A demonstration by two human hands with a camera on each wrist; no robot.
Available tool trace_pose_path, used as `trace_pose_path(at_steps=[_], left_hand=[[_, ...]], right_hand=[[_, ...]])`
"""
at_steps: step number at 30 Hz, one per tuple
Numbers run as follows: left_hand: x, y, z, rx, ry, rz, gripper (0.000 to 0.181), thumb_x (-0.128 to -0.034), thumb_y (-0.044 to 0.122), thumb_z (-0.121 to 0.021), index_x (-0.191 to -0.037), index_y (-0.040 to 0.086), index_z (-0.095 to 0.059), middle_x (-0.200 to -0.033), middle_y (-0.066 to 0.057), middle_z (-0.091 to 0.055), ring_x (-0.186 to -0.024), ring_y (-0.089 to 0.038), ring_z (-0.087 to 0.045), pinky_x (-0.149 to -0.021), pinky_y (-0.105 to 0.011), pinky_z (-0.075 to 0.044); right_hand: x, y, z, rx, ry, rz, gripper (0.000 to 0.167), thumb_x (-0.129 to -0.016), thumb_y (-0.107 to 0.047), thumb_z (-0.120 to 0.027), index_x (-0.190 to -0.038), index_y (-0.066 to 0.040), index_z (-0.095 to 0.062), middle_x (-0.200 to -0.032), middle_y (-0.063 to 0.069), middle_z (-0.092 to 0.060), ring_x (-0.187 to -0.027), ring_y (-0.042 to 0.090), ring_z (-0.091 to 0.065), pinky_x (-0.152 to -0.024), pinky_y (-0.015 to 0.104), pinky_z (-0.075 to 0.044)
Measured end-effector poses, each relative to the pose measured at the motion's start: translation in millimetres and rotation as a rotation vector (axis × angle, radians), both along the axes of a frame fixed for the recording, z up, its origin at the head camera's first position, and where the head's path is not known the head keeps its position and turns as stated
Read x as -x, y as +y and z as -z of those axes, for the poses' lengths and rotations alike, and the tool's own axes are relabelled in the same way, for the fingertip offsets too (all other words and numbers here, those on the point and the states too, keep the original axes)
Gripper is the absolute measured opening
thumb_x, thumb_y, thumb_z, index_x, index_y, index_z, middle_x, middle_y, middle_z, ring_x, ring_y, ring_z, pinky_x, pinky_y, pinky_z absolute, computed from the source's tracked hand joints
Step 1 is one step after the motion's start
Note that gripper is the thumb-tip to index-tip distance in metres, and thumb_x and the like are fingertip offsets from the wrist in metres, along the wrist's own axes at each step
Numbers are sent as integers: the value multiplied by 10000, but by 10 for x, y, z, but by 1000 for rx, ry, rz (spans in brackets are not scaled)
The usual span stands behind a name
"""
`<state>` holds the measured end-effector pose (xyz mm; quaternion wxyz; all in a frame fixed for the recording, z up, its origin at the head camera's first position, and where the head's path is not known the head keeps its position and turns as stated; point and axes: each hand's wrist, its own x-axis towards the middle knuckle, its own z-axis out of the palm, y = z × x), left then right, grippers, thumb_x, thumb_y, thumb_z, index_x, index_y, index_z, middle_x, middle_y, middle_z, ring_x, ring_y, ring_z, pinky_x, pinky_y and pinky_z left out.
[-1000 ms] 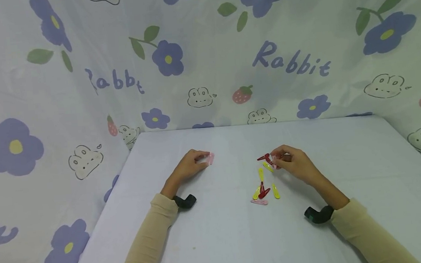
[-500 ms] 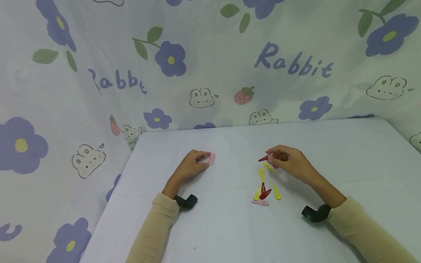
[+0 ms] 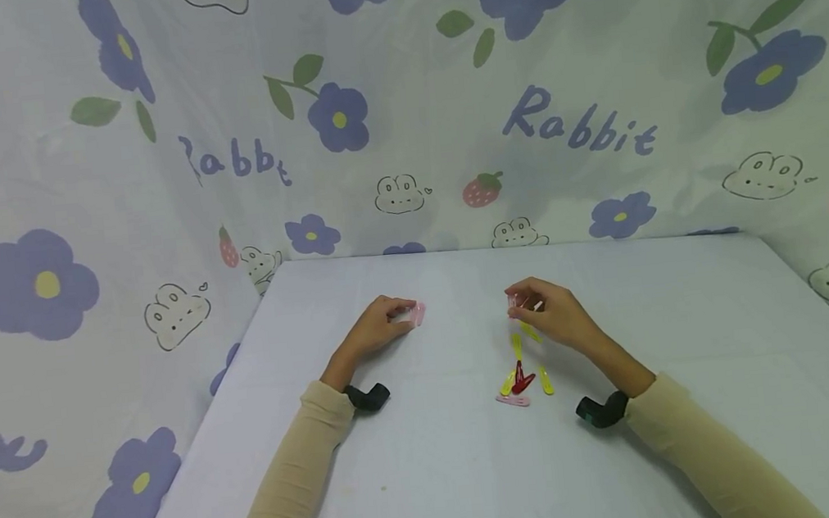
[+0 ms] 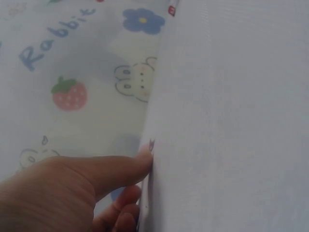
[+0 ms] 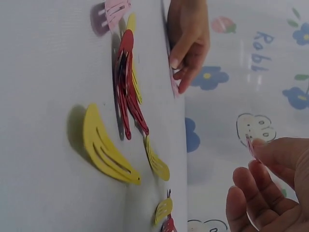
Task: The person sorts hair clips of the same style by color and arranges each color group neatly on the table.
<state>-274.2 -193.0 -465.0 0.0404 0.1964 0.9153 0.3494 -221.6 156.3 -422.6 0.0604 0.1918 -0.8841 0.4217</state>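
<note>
My left hand [image 3: 374,327] rests at the table's far left part. Its thumb and fingers pinch a pink snap hair clip [image 3: 418,314]; whether it is one clip or more I cannot tell. My right hand [image 3: 548,309] pinches another pink hair clip [image 5: 250,146] between thumb and fingertips, raised off the table. Beneath and nearer than that hand lie loose snap clips: a yellow clip [image 5: 107,150] by itself, two crossed red clips [image 5: 126,87], further yellow ones, and a pink clip [image 3: 512,401] at the near end. My right hand hides a red clip [image 5: 168,225] in the head view.
A white cloth covers the table [image 3: 433,471]. Behind it and along the left hangs a printed curtain [image 3: 432,126] with flowers and rabbits. Black bands [image 3: 369,398] sit on both wrists, below beige sleeves.
My right hand has moved left, away from the red clips at the far end of the pile, carrying the pink hair clip. My left hand stays in place. The head view has shifted slightly.
</note>
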Motion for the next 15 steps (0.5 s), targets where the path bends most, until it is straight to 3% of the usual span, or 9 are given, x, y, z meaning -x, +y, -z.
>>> trace_pose_path(at_steps=[9, 15], left_hand=[[11, 12, -26, -2, 1, -27, 418, -919, 152, -713, -1328, 96, -645, -1223, -163, -619, -1133, -303, -563, -993, -466, -466], [-29, 23, -39, 0, -14, -22, 420, -924, 149, -702, -1333, 79, -637, -1221, -174, -605, -1117, -301, -557, -987, -462, -464]], right_hand=[[148, -256, -43, -10, 2, -35, 310, -908, -187, -749, -1200, -121, -671, -985, 34, -698, -879, 183, -650, -735, 284, -541], [261, -444, -42, 21, -9, -55, 318, -909, -178, -745, -1201, -77, -671, -983, 55, -695, -885, 192, -642, -718, 266, -524]])
